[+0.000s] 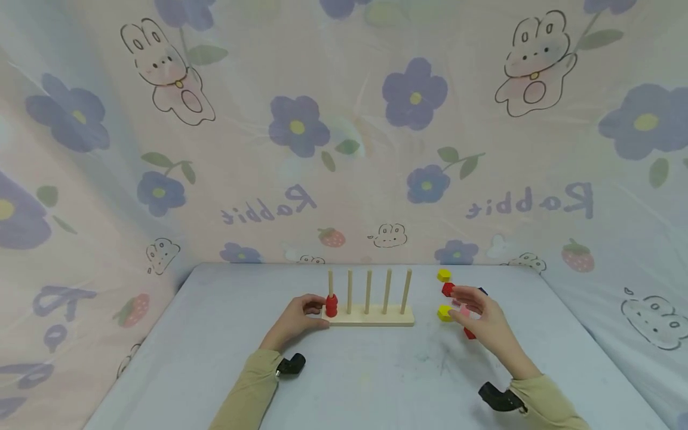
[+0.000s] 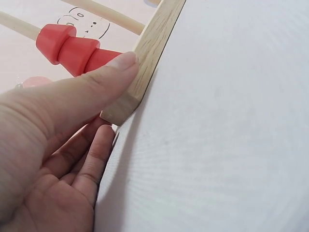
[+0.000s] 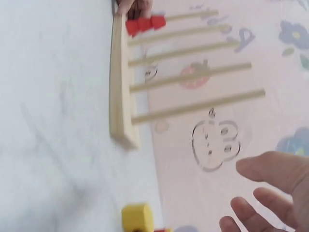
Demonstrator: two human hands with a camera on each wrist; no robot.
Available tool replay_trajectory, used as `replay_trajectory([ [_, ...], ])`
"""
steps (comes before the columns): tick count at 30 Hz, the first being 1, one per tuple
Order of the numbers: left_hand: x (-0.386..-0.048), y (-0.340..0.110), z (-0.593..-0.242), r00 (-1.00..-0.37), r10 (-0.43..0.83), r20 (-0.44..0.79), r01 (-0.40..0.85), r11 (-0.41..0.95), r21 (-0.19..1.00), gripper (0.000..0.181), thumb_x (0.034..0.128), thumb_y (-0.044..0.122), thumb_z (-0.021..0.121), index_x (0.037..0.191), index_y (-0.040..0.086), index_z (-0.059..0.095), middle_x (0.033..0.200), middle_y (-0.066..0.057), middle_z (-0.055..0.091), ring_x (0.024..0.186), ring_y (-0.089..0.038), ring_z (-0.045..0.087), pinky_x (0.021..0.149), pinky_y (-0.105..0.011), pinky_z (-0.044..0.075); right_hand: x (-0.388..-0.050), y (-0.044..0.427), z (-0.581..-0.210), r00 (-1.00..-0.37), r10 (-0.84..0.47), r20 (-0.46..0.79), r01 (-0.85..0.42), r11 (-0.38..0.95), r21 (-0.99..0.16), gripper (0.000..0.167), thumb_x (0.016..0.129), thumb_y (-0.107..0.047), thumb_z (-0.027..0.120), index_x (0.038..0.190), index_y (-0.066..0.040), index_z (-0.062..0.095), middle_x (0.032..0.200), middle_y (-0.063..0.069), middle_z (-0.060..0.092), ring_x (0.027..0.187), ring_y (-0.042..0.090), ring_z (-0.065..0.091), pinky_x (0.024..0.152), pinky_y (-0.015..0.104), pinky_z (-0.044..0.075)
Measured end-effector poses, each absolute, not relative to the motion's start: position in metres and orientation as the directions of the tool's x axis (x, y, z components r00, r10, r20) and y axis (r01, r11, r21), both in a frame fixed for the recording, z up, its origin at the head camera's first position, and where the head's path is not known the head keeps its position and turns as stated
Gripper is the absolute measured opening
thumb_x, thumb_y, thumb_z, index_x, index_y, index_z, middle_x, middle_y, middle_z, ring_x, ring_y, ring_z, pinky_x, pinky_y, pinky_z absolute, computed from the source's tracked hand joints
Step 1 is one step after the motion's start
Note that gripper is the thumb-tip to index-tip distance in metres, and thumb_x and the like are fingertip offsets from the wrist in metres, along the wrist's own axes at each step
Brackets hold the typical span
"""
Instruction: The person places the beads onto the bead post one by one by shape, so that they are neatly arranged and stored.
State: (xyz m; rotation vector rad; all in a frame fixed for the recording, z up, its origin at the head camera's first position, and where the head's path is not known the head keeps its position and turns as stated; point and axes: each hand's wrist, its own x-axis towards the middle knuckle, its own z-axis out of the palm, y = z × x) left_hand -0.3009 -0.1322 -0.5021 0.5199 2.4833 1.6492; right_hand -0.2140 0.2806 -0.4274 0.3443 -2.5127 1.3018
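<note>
A wooden peg stand (image 1: 371,321) with several upright pegs lies on the table. Red beads (image 1: 331,306) are stacked on its leftmost peg; the other pegs carry nothing. My left hand (image 1: 292,321) holds the left end of the base, its thumb (image 2: 120,65) on the front edge and the fingers round the end. Over a group of loose beads at the right, my right hand (image 1: 486,322) hovers with parted fingers and nothing between them. Beside it are a yellow bead (image 1: 444,313), a red bead (image 1: 448,289) and a pink bead (image 1: 464,311), partly covered by the hand.
Another yellow bead (image 1: 444,275) lies farther back, a dark blue bead (image 1: 483,291) peeks out behind the right hand, and a second red bead (image 1: 470,334) sits under it. A patterned cloth (image 1: 355,167) hangs behind the white table (image 1: 365,382).
</note>
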Motion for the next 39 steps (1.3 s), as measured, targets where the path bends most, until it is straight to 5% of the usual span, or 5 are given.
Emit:
replay_trajectory([
  [3,-0.299,-0.132,-0.502,-0.937,0.339,0.086,0.216,0.367,0.905,0.057,0.0697,0.014,0.086,0.119,0.003,0.060,0.116,-0.008,0.061,0.100,-0.021,0.059,0.091,-0.036,0.048,-0.214,0.296,-0.433,-0.943,-0.060,0.328,-0.293,0.618,-0.730,0.051,0.087,-0.020,0.073,0.128,0.000,0.052,0.123,0.018,0.058,0.110,0.030,0.054,0.090,0.017,0.044],
  [11,-0.299,-0.131,-0.501,-0.939,0.335,0.078,0.211,0.384,0.899,0.056,0.0706,0.016,0.086,0.120,0.005,0.060,0.117,-0.007,0.060,0.101,-0.020,0.059,0.092,-0.036,0.048,-0.216,0.319,-0.449,-0.985,-0.025,0.169,-0.143,0.660,-0.738,0.054,0.088,-0.019,0.070,0.130,0.005,0.046,0.122,0.027,0.054,0.111,0.042,0.052,0.092,0.054,0.045],
  [21,-0.298,-0.130,-0.501,-0.942,0.328,0.076,0.204,0.376,0.904,0.056,0.0696,0.015,0.086,0.119,0.006,0.061,0.116,-0.006,0.061,0.100,-0.020,0.058,0.092,-0.036,0.048,-0.221,0.328,-0.462,-0.997,0.039,0.059,-0.015,0.707,-0.707,0.057,0.084,-0.022,0.074,0.126,0.007,0.048,0.109,0.024,0.059,0.096,0.038,0.059,0.077,0.045,0.054],
  [39,-0.299,-0.131,-0.503,-0.940,0.333,0.082,0.211,0.376,0.902,0.055,0.0707,0.015,0.086,0.119,0.006,0.061,0.115,-0.005,0.061,0.099,-0.019,0.058,0.091,-0.036,0.048,-0.224,0.327,-0.465,-0.999,0.047,-0.006,0.039,0.754,-0.655,0.044,0.082,-0.013,0.074,0.116,0.008,0.055,0.097,0.015,0.059,0.088,0.031,0.056,0.071,0.039,0.054],
])
